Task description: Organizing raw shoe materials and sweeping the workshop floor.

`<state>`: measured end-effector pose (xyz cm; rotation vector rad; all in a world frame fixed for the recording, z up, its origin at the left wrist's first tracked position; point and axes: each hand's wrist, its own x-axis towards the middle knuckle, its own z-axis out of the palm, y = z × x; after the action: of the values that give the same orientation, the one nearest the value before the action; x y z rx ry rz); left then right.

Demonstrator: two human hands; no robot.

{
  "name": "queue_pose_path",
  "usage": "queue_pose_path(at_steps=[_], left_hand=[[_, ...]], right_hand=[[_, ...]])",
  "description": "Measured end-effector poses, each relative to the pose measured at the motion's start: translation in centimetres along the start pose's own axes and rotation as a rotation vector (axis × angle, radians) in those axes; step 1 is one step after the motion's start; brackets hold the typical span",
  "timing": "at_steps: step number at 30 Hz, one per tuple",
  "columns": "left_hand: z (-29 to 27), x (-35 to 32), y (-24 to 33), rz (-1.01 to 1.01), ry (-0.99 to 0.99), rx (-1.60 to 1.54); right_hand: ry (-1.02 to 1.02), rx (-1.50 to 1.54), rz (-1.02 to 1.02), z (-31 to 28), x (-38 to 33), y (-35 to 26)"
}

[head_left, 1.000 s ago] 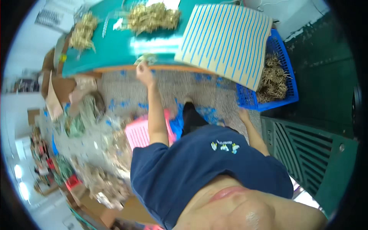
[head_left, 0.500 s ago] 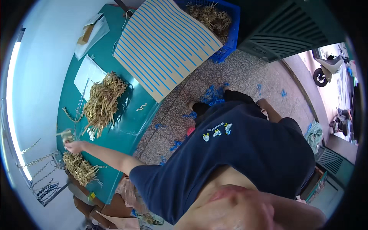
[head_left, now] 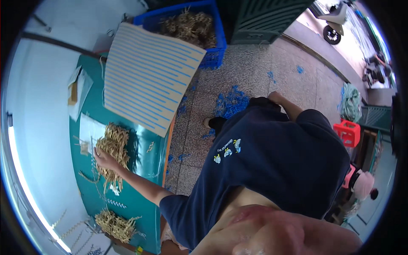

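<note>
head view: we count one blue basket (head_left: 214,58) holding golden-brown bundles (head_left: 189,26), and one striped board (head_left: 146,78) partly hiding it. two golden piles lie on our green table (head_left: 144,174): a larger pile (head_left: 117,137) and a smaller pile (head_left: 114,225). our left hand (head_left: 106,160) is at the larger pile, near one small pale bundle (head_left: 84,148); we cannot tell whether either it or our right hand (head_left: 276,97) grips anything.

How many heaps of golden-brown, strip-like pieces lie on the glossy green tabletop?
2. The larger golden-brown heap lies by the left hand; the smaller golden-brown heap lies near the picture's lower edge. Any others under the tan, blue-striped sheet would be hidden.
</note>
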<state>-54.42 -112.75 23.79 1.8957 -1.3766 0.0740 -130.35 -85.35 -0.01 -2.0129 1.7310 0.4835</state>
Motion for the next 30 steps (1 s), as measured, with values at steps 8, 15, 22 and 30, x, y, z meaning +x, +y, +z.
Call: queue_pose_path(at_steps=[8, 15, 22, 30], left_hand=[[9.6, -24.6, 17.1, 0.098, 0.107, 0.316], [22.7, -42.9, 44.7, 0.865, -0.561, -0.337], [29.6, -54.3, 62.3, 1.153, -0.985, -0.435], [49.9, -58.0, 56.1, 1.015, -1.566, 0.205]], right_hand=[[-0.315, 1.178, 0.983, 3.2, -7.0, 5.6], [-0.123, 1.269, 1.11, 15.7, -17.1, 17.9], [0.362, 1.066, 1.053, 17.9, -20.2, 22.7], [0.35, 1.371, 0.879, 17.0, -17.2, 26.1]])
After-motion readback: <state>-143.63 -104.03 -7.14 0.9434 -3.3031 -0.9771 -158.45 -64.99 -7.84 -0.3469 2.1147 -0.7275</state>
